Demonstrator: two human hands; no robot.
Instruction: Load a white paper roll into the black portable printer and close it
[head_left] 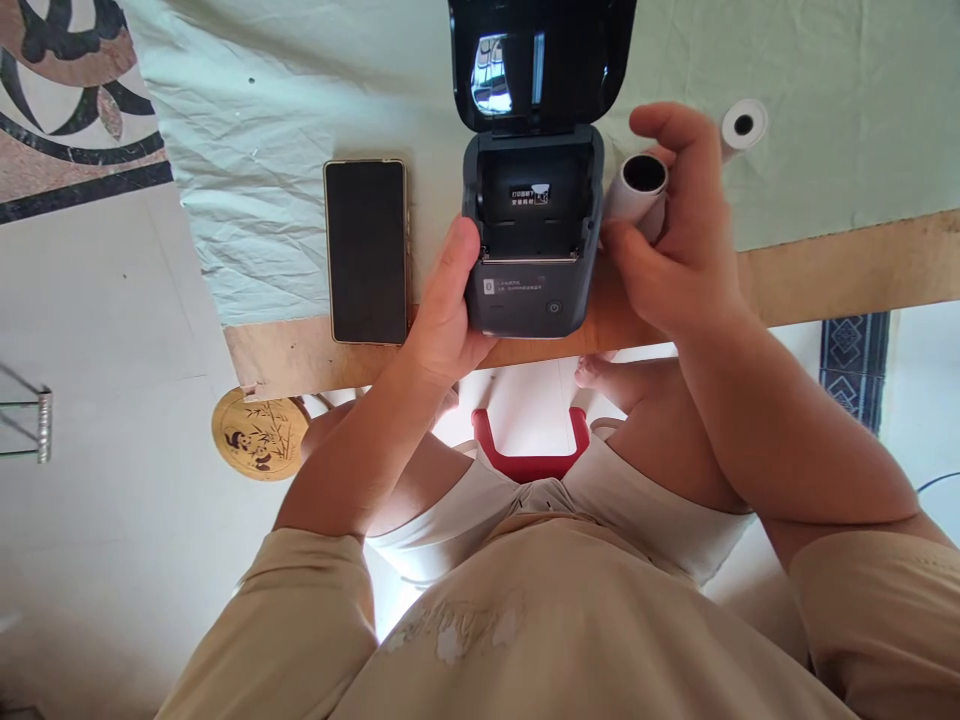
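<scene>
A small dark grey label printer [532,300] is held near the table's front edge, its glossy black lid [544,70] swung up and its paper compartment [532,190] bare inside. My left hand [446,300] grips the printer's left side, thumb along the edge and fingers hidden beneath. Just right of the printer, my right hand [686,220] is closed around a white paper roll [632,195] with a wide dark core. Thumb and fingers wrap the roll, partly covering it. Behind that hand stands a second, smaller white roll [754,118] with a narrow black core.
A phone [367,250] with a dark screen lies left of the printer. Pale green cloth [840,120] covers the table, leaving a wooden front edge [840,262] exposed. Below are a round yellow stool [259,435] and a red curved frame [532,467] between my legs.
</scene>
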